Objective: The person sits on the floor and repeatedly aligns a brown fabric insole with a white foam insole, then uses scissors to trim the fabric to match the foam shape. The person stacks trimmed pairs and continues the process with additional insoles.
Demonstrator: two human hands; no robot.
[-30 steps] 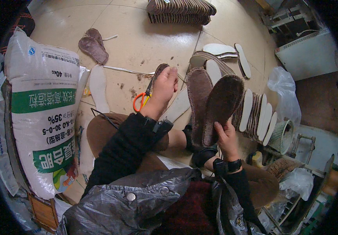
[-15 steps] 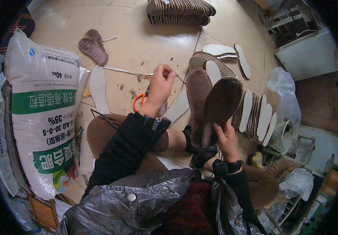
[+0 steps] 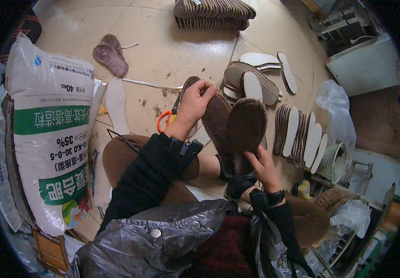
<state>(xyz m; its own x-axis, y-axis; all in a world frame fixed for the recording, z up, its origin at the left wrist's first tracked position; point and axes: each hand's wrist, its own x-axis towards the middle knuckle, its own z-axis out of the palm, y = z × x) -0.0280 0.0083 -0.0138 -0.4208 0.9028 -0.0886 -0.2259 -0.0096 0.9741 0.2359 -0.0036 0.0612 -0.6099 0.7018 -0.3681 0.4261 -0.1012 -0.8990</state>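
My right hand (image 3: 263, 169) grips the lower part of a pair of brown fuzzy insoles, thumb in front. The nearer insole (image 3: 247, 124) faces up on the right. Its partner (image 3: 215, 121) fans out to the left, and my left hand (image 3: 198, 103) pinches that one near its upper end; part of the grip is hidden. Just left of my left wrist lie scissors (image 3: 167, 118) with orange handles on the floor. Another dark insole (image 3: 190, 82) shows partly behind my left hand. A thin white strip (image 3: 151, 84) runs along the floor toward that hand.
A large white and green sack (image 3: 51, 134) stands at left. A pale insole (image 3: 116, 104) and a brown pair (image 3: 110, 54) lie beside it. Stacked insoles (image 3: 214, 14) sit at the far side; more rows (image 3: 299, 136) stand right, near a white basket (image 3: 332, 162).
The insole pair has moved left, toward my left hand. My left hand has come to the upper edge of the left insole and taken hold there.
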